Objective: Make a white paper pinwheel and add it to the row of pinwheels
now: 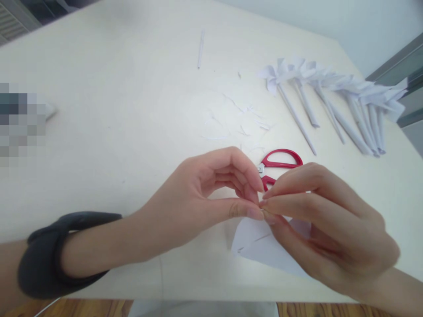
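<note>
While both hands meet just in front of the red scissors (279,165), the left hand (198,198) has its fingers curled and its thumb and forefinger pinched on the top corner of a white paper sheet (261,246). The right hand (327,224) pinches the same corner from the other side, fingers nearly closed. That sheet hangs below the fingertips, nearer the table (109,101) edge than the scissors. Beyond the scissors lie paper scraps (241,119), and further right a row of paper pinwheels (330,92). A dark band (49,255) wraps the left wrist.
</note>
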The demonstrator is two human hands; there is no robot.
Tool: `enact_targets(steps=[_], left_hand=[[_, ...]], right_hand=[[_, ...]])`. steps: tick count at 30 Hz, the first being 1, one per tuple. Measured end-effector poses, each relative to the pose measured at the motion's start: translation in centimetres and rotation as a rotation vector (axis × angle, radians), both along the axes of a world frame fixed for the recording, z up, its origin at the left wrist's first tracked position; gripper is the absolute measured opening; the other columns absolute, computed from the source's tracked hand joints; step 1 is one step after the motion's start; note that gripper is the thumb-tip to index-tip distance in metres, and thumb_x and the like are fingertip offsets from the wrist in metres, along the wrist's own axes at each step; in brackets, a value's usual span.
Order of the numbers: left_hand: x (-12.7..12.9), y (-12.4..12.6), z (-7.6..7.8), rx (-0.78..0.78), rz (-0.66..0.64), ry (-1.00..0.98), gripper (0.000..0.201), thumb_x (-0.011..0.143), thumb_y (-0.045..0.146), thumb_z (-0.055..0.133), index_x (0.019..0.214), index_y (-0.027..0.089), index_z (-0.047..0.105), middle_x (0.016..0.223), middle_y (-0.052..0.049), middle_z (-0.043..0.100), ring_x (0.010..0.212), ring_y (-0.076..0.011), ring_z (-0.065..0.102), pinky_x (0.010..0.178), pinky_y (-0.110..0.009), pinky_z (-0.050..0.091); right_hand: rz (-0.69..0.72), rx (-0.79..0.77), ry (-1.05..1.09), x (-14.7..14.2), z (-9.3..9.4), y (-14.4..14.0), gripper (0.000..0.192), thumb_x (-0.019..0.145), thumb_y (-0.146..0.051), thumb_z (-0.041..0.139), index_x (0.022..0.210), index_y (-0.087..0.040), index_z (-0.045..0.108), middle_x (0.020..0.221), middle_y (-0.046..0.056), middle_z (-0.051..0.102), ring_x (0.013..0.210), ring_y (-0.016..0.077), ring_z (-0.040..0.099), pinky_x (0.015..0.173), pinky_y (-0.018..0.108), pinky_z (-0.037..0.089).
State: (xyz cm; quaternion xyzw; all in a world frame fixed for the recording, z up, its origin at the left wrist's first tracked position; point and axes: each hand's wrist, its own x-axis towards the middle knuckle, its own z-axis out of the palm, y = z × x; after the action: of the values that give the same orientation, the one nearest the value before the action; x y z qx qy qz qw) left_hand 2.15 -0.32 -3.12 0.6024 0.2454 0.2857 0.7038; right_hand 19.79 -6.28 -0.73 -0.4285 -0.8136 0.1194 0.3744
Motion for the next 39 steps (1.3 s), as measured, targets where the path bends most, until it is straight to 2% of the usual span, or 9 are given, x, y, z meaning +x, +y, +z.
enact_targets(steps=[8,15,23,28,33,36,39], left_hand=[[-0.4,0.1,0.0,0.092,-0.029,-0.018,0.016,0.075,0.004,0.066,0.076,0.02,0.065,0.079,0.004,0.063,0.079,-0.0096,0.059,0.075,-0.019,0.048],[-0.5,0.2,0.0,0.106,-0.015,0.017,0.012,0.076,0.009,0.066,0.076,0.021,0.066,0.082,0.002,0.065,0.079,-0.0122,0.059,0.068,-0.021,0.048],[-0.5,1.1,0.3,0.08,-0.154,0.044,0.007,0.078,0.013,0.065,0.075,0.019,0.064,0.079,0.004,0.063,0.078,-0.0093,0.059,0.07,-0.017,0.047],[-0.6,1.2,0.4,0.101,-0.174,0.045,0.006,0.079,0.015,0.064,0.076,0.02,0.063,0.08,0.002,0.063,0.078,-0.0111,0.059,0.071,-0.019,0.048],[-0.6,1.1,0.5,0.155,-0.173,0.042,0.007,0.082,0.014,0.059,0.078,0.02,0.06,0.082,0.002,0.06,0.079,-0.0106,0.058,0.071,-0.019,0.046],[-0.5,1.2,0.6,0.187,-0.17,0.049,0.007,0.083,0.015,0.057,0.079,0.02,0.059,0.081,0.002,0.059,0.079,-0.0118,0.057,0.068,-0.02,0.046],[-0.4,1.2,0.7,0.254,-0.16,0.055,0.008,0.081,0.014,0.06,0.075,0.02,0.062,0.081,0.001,0.06,0.08,-0.0117,0.057,0.07,-0.02,0.046]], right_hand=[[-0.09,-0.107,0.063,0.3,-0.7,-0.6,0.01,0.075,-0.012,0.064,0.08,-0.02,0.063,0.074,0.001,0.061,0.067,0.0125,0.056,0.054,0.027,0.05],[-0.098,-0.174,0.113,0.3,-0.9,-0.6,0.007,0.074,-0.011,0.065,0.076,-0.018,0.064,0.071,0.0,0.059,0.065,0.0097,0.055,0.051,0.024,0.049],[-0.062,-0.12,0.005,0.2,-0.1,-0.1,0.006,0.077,-0.014,0.063,0.075,-0.02,0.063,0.067,-0.001,0.058,0.061,0.0083,0.053,0.05,0.021,0.048],[-0.005,-0.107,-0.004,0.3,0.1,0.0,0.01,0.077,-0.008,0.06,0.075,-0.016,0.065,0.067,0.002,0.06,0.06,0.0094,0.054,0.049,0.022,0.049],[0.014,-0.105,0.031,0.4,0.2,-0.1,0.009,0.075,-0.004,0.063,0.077,-0.012,0.067,0.073,0.004,0.062,0.068,0.01,0.057,0.057,0.022,0.05],[0.025,-0.183,0.086,0.5,0.0,0.0,0.007,0.079,-0.008,0.061,0.08,-0.013,0.065,0.077,0.004,0.061,0.072,0.0105,0.058,0.062,0.023,0.05],[0.067,-0.356,0.187,0.9,-0.1,0.6,0.006,0.081,-0.011,0.06,0.08,-0.015,0.065,0.077,0.002,0.061,0.074,0.0108,0.058,0.067,0.024,0.05]])
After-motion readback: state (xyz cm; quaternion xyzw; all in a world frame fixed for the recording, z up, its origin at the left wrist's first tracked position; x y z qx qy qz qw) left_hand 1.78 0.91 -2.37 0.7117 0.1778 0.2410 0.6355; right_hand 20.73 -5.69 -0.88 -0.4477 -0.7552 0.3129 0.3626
